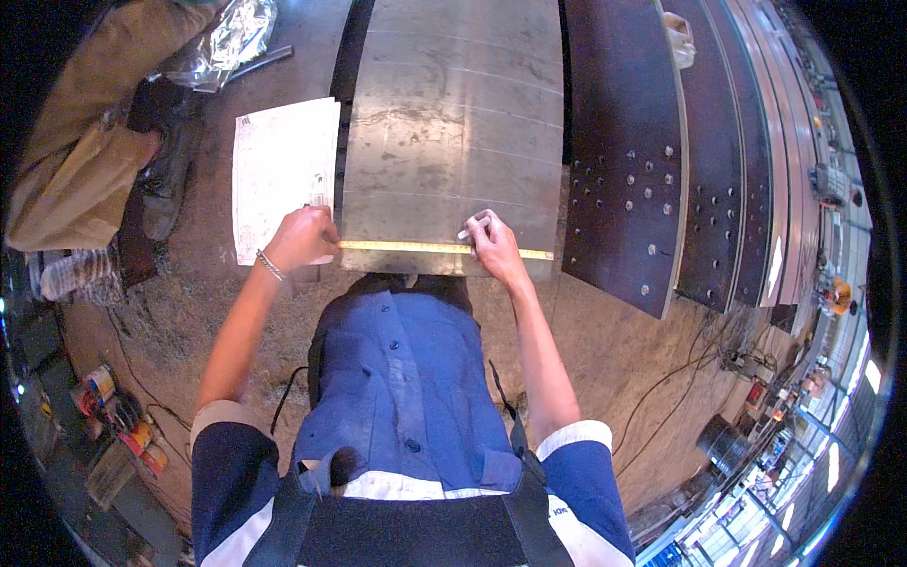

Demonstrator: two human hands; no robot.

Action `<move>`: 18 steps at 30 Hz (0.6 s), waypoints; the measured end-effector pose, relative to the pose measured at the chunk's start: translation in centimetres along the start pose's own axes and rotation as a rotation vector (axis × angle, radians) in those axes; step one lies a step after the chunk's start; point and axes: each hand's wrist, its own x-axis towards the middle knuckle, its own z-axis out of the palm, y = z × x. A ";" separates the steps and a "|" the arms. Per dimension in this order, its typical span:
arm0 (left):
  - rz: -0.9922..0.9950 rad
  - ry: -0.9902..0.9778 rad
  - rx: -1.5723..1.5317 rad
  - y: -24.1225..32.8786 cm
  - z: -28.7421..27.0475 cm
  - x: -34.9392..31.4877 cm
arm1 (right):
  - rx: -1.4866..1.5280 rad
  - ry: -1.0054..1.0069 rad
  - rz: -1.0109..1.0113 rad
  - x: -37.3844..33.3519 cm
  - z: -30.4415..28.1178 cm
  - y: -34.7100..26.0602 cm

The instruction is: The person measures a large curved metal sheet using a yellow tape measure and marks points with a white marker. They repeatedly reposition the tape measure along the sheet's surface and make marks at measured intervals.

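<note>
A yellow measuring tape (406, 247) stretches across the near end of a bare grey steel plate (453, 104). At the plate's left edge, my left hand (304, 238) is closed on the tape's left end; its fingers hide what lies inside the grip. My right hand (493, 248) rests over the tape right of the plate's middle, fingers curled in a pinch. A small pale stick, like a piece of chalk (464, 233), pokes out from those fingers. Several faint lines cross the plate farther up. White drawing sheets (281, 170) lie beside the plate, partly under my left hand.
Dark steel plates with drilled holes (624, 170) stand in a row on the right. Another person's leg and shoe (170, 180) are at the far left, near clear plastic wrap (236, 38). Cables (675, 387) run over the dirt floor at right.
</note>
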 end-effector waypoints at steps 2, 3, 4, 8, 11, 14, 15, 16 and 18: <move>0.010 0.013 0.009 -0.2 0.2 -0.1 | 0.044 -0.088 0.114 0.0 -0.5 -1.9; 0.019 0.019 0.015 -0.2 0.2 -0.1 | 0.067 -0.127 0.170 0.1 -0.7 -2.3; 0.025 0.022 0.014 -0.3 0.2 0.0 | -0.005 -0.138 0.111 0.5 -0.7 -1.8; 0.002 -0.010 -0.008 -0.2 0.0 0.1 | -0.233 -0.172 -0.007 1.9 -0.4 -0.5; -0.019 -0.011 -0.017 0.1 -0.1 0.1 | -0.292 -0.139 -0.107 2.2 -0.1 0.4; -0.016 0.005 -0.008 0.1 0.0 0.0 | -0.308 -0.154 -0.100 2.2 -0.1 -0.4; -0.010 0.008 -0.004 0.1 -0.1 -0.1 | -0.312 -0.167 -0.070 2.1 -0.2 -0.8; -0.016 0.006 -0.005 0.2 -0.1 -0.1 | -0.316 -0.176 -0.071 2.1 -0.2 -0.7; -0.027 0.003 -0.006 0.3 -0.2 -0.1 | -0.322 -0.191 -0.071 2.2 -0.1 -0.5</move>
